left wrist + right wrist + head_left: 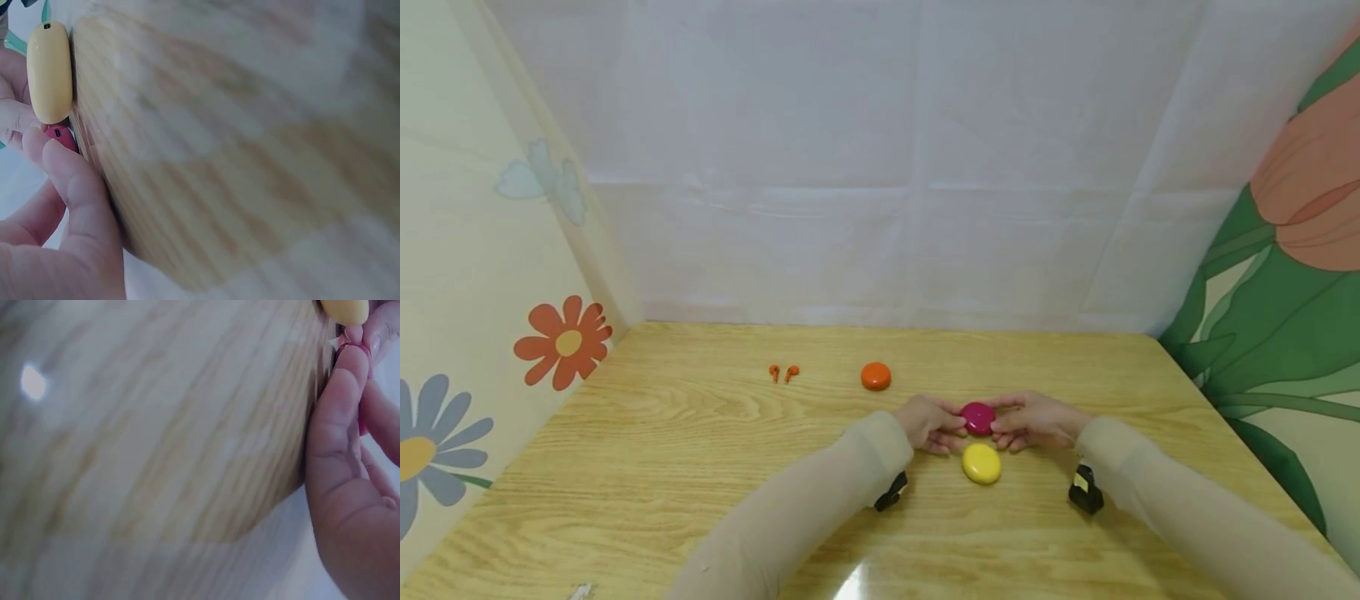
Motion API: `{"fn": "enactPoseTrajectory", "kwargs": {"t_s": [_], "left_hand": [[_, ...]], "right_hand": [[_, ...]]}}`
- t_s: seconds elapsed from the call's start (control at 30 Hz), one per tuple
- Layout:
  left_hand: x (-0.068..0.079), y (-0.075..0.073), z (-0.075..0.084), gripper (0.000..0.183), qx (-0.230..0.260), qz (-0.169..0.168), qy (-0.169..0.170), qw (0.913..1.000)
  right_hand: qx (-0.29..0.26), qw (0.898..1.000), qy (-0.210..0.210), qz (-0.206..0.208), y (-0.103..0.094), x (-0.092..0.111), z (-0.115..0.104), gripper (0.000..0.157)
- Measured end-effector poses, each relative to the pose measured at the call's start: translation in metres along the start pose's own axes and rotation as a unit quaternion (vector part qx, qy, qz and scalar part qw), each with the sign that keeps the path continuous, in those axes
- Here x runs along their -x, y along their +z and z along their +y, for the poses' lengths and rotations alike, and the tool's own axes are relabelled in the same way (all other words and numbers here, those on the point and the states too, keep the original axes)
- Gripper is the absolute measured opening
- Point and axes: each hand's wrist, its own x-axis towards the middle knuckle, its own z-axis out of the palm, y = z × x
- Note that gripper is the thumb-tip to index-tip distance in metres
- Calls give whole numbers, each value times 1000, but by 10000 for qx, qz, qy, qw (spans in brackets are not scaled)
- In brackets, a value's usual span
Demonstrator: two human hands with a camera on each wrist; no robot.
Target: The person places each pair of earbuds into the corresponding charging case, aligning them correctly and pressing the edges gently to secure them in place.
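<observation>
At the far left, a red flower [568, 342] is printed on the side panel. On the wood-grained surface [685, 450], two orange earbuds [783, 373] are laid side by side, apart from each other; at 3 o'clock from them, a round orange case [876, 376] is set. The left hand [931, 423] is placed at 9 o'clock of a round magenta case [977, 419]; its grip is narrowed, and the case's edge is pinched between thumb and fingers. The magenta case is thus held between the two hands, at 4 o'clock from the orange case; whether it is lifted from the surface cannot be told. A small dark port is seen on its side in the left wrist view. Just beside it, at 6 o'clock, a yellow case [981, 463] is rested on the surface, untouched by either thumb. The right hand [1037, 419] is placed at 3 o'clock of the magenta case, whose opposite edge is pinched by its similarly narrowed grip. At the far right, a large tulip [1318, 183] is printed.
</observation>
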Motion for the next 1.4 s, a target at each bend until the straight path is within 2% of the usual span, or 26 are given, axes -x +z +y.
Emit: {"fn": "enactPoseTrajectory", "kwargs": {"t_s": [0.13,0.37,0.57,0.83,1.07,1.23,1.4], "left_hand": [[3,0,1,26,4,19,-6,10000],[-2,-5,-3,29,57,-2,-76,10000],[2,-10,-3,32,-50,-74,-72,9999],[4,-5,-2,28,-114,-152,-47,9998],[2,-5,-3,28,-123,-148,-27,9998],[4,-12,-3,31,-134,-138,-20,9998],[13,-29,-1,33,-119,-144,95,9998]], "right_hand": [[64,10000,13,-4,1,-1,-1,60],[-4,10000,12,-26,0,2,1,64],[-4,9998,8,186,-3,4,3,63],[23,9998,-90,179,0,3,1,53],[-17,9997,-103,235,1,4,1,54],[-124,9995,-68,283,1,7,-1,56],[-135,9994,-109,300,2,11,-5,58]]}}
